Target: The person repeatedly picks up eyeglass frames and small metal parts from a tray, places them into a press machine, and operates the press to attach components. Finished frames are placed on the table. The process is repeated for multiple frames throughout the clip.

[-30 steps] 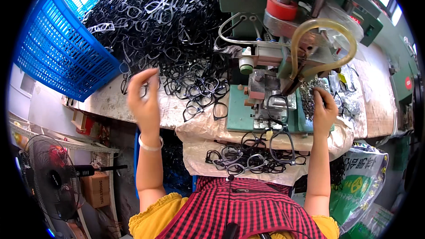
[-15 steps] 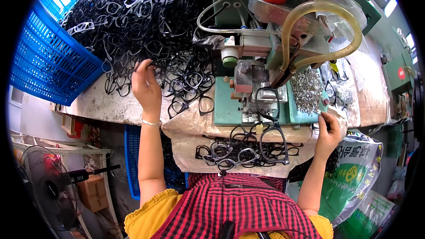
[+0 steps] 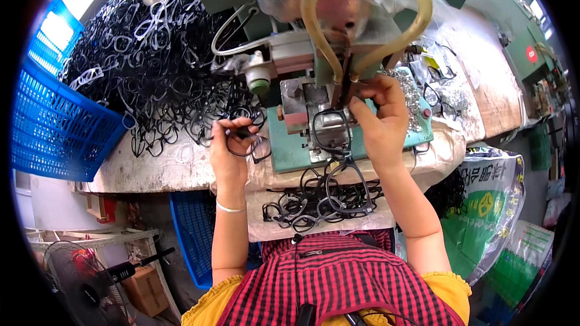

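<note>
My left hand is closed round a dark eyeglass frame in front of the machine's left side. Another dark eyeglass frame sits at the machine's metal fixture, one rim up against the fixture and the other hanging over the table's front edge. At the fixture's right side, just under the machine head, my right hand has its fingers pinched together. Whatever is between those fingers is too small or hidden to make out. A heap of small shiny metal parts lies on the green base beside that hand.
A large pile of dark eyeglass frames covers the table's left, next to a blue basket. More frames lie on the paper-covered front ledge. A yellowish hose loops above my right hand. A black fan stands at lower left.
My left hand has come away from the pile toward the machine with an eyeglass frame in it. My right hand has moved from the metal parts to the fixture. The head view has shifted.
</note>
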Demonstrator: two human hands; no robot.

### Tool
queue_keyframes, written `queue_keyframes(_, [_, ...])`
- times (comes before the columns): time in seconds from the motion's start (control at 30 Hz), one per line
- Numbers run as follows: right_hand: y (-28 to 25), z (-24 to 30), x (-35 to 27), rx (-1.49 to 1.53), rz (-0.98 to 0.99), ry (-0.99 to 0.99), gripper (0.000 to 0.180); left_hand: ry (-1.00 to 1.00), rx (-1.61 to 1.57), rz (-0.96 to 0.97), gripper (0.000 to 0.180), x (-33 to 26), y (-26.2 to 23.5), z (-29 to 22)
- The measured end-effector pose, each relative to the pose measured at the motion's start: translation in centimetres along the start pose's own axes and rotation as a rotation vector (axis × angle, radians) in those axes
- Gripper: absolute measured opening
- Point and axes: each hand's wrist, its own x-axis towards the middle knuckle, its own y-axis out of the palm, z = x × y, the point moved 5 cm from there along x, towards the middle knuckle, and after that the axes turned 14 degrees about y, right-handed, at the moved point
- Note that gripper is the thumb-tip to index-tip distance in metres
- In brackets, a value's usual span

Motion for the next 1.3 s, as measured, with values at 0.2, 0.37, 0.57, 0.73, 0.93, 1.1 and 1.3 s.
queue_keyframes(0.2, [1.5,1.7,-0.7,0.188,0.114,0.075,0.042,0.804,0.337,0.482,0.042,-1.3,16.3,-10.7])
queue_keyframes(0.37, [1.1,3.4,-2.6,0.109,0.135,0.150,0.047,0.770,0.453,0.451,0.029,-1.7,18.0,-11.1])
queue_keyframes(0.57, [-7.7,-1.6,0.2,-1.180,-0.339,-0.246,0.023,-0.572,0.155,0.661,0.024,-8.1,16.8,-4.3])
queue_keyframes(0.73, [-10.4,-3.1,1.7,-1.105,-0.369,-0.310,0.014,-0.819,-0.086,0.556,0.021,-9.5,16.8,1.0])
queue_keyframes(0.93, [-10.8,-3.9,1.9,-0.992,-0.359,-0.223,0.015,-0.800,-0.149,0.452,0.021,-9.4,16.5,1.3])
queue_keyframes(1.1, [-8.6,-3.6,2.9,-1.115,-0.123,-0.362,0.014,-0.831,-0.181,0.529,0.022,-9.3,16.1,1.5])
queue_keyframes(1.3, [-10.2,-4.1,1.7,-0.935,-0.275,-0.190,0.014,-0.540,0.105,0.668,0.026,-11.5,8.6,-0.6])
